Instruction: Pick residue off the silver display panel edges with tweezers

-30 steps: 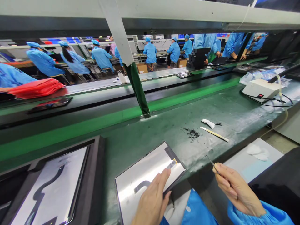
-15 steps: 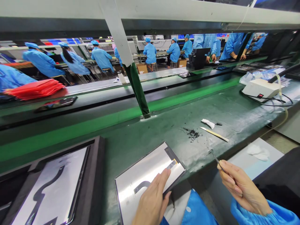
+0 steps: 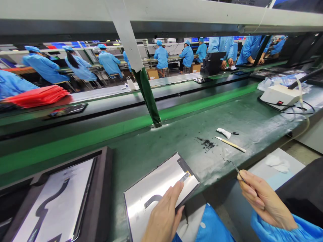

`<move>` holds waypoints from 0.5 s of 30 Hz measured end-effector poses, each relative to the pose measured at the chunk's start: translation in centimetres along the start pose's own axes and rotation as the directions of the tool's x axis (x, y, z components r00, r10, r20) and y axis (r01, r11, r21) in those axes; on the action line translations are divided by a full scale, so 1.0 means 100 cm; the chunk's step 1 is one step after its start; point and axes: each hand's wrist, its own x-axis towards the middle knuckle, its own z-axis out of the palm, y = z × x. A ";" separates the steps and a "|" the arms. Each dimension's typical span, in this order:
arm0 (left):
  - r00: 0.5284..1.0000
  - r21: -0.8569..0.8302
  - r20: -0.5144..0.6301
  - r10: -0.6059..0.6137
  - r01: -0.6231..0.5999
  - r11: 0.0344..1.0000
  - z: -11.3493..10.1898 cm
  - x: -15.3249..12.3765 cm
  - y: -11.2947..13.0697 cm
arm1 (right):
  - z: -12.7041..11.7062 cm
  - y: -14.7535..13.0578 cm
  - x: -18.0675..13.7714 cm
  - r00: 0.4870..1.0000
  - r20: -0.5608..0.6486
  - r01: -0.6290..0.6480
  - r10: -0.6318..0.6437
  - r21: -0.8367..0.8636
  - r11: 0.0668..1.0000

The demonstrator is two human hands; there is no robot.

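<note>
A tablet-sized display panel (image 3: 141, 198) with a silvery back and dark edges lies tilted at the bench's front edge. My left hand (image 3: 165, 213) grips its near side, fingers on the silver face and thumb at the edge. A dark flex cable (image 3: 152, 200) runs partly beneath that hand. In my right hand (image 3: 262, 196), thumb and fingers pinch thin metal tweezers (image 3: 237, 169) with a bent tip. The tip is just over the bench edge, apart from the panel. Beyond it are a heap of black shreds (image 3: 207, 144) and a pale, pointed stick (image 3: 230, 144).
At left, a black foam tray (image 3: 104, 195) holds another silver-backed panel (image 3: 63, 198). A white-wrapped blade-like tool (image 3: 224, 133) lies past the stick. A white box device (image 3: 281, 95) with cables stands right. A green post (image 3: 148, 97) rises mid-bench. Behind runs a conveyor with co-workers beyond.
My right hand has shifted slightly right and down with the tweezers. The dark device on the conveyor at left has slid right. My left hand and the panel stay put.
</note>
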 end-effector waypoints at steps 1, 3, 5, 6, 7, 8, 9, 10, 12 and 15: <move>1.000 0.002 -0.002 0.003 -0.003 1.000 0.000 0.000 0.000 | 0.000 0.000 0.000 1.000 -0.002 0.002 -0.002 0.001 1.000; 1.000 0.002 -0.001 0.004 -0.004 1.000 0.000 0.000 0.000 | 0.000 0.000 0.000 1.000 -0.010 0.004 -0.004 0.008 1.000; 1.000 -0.008 0.002 -0.002 0.002 1.000 0.000 0.000 0.000 | 0.000 -0.001 0.000 1.000 -0.020 0.003 -0.003 0.014 1.000; 1.000 -0.014 0.006 -0.005 0.005 1.000 0.001 -0.001 0.000 | 0.000 -0.002 0.000 1.000 -0.021 0.004 -0.003 0.015 1.000; 1.000 -0.018 0.007 -0.008 0.008 1.000 0.001 -0.001 0.000 | 0.000 -0.002 -0.001 1.000 -0.019 0.004 -0.004 0.013 1.000; 1.000 -0.021 0.007 -0.008 0.008 1.000 0.001 0.000 0.000 | -0.001 -0.003 -0.001 1.000 -0.016 0.005 -0.005 0.009 1.000; 1.000 -0.020 0.006 -0.005 0.005 1.000 0.001 0.000 0.000 | -0.001 -0.003 -0.001 1.000 -0.012 0.006 -0.006 0.006 1.000; 1.000 -0.017 0.004 0.000 0.001 1.000 0.001 0.000 0.000 | -0.001 -0.003 -0.001 1.000 -0.008 0.009 -0.009 0.004 1.000; 1.000 -0.003 -0.001 0.010 -0.010 1.000 0.000 0.001 0.000 | -0.002 -0.003 0.000 1.000 -0.009 0.013 -0.013 0.010 1.000; 1.000 0.019 0.001 0.014 -0.014 1.000 0.000 0.002 0.000 | -0.004 -0.003 0.001 1.000 -0.016 0.015 -0.014 0.025 1.000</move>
